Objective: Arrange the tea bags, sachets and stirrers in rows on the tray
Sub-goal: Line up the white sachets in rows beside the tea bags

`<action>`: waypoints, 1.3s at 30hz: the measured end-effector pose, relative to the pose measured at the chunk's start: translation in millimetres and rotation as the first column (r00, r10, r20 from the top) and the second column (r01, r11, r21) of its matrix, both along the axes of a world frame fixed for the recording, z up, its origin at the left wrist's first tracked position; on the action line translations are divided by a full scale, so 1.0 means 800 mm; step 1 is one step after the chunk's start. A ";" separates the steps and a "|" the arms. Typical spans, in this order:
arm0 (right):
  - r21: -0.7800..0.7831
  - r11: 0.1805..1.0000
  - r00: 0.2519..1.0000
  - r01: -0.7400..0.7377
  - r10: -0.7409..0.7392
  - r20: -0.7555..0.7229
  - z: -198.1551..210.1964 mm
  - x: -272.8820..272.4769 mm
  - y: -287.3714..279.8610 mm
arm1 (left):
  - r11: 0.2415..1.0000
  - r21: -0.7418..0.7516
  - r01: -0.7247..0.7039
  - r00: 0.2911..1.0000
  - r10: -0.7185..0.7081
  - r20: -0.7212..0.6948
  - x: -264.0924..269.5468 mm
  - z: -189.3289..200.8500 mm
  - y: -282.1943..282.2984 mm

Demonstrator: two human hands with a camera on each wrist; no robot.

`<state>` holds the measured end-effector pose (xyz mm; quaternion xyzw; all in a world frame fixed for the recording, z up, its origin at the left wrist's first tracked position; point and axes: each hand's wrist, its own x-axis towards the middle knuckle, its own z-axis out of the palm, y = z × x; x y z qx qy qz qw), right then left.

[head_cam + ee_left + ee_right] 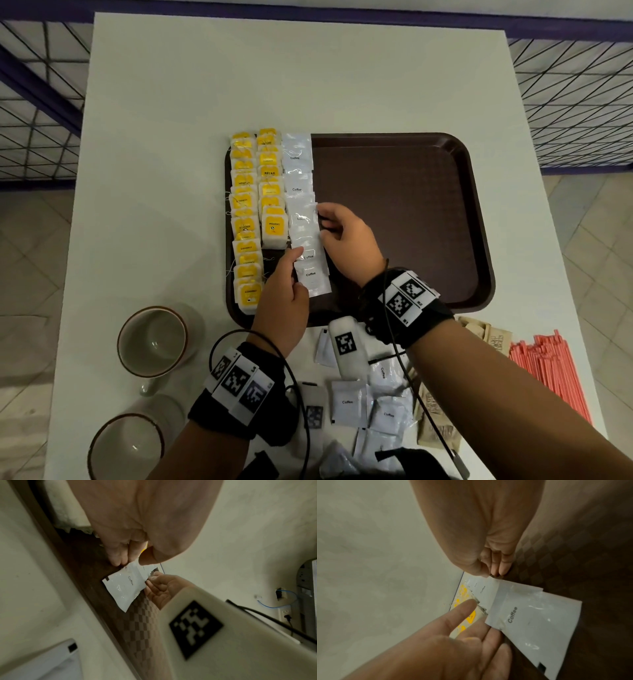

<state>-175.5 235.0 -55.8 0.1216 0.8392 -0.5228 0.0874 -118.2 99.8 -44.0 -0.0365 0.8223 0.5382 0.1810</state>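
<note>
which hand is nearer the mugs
Left. The left hand is just up and right of the mugs; the right hand is farther right, by the sachet row.

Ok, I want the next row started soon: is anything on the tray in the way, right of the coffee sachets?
Nothing visible. Right of the coffee sachets the tray is bare; only the right hand is over it, with its fingers at the row's edge.

Left fingers [116, 555] apparently on coffee sachet [123, 589] corner, over brown tray [137, 628]
</note>
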 end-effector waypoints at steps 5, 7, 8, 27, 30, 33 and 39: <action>-0.017 1.000 1.000 -0.012 0.012 0.007 0.001 -0.003 0.004 | 1.000 -0.002 -0.003 1.000 0.003 0.000 0.001 0.004 -0.001; -0.019 1.000 1.000 -0.006 0.006 0.007 0.001 0.001 0.007 | 1.000 0.007 -0.006 1.000 0.006 0.005 0.003 0.005 -0.003; -0.021 1.000 1.000 -0.006 0.006 0.010 0.000 0.002 0.008 | 1.000 0.019 -0.008 1.000 0.008 0.011 0.005 0.006 -0.004; 0.035 0.999 0.997 0.003 -0.006 0.075 0.009 0.055 -0.003 | 1.000 0.003 -0.022 0.998 0.022 0.053 0.015 0.003 -0.007; 0.022 0.999 0.998 0.025 -0.026 0.057 0.011 0.059 -0.007 | 1.000 -0.011 -0.020 0.999 0.020 0.045 0.015 0.006 -0.007; 0.044 0.998 0.996 0.037 -0.040 0.076 0.012 0.060 -0.005 | 0.999 -0.030 -0.013 0.999 0.014 0.040 0.015 0.008 -0.009; 0.104 0.993 0.990 0.056 -0.069 0.124 0.009 0.077 0.001 | 1.000 -0.002 -0.030 0.998 0.030 0.058 0.024 0.008 -0.015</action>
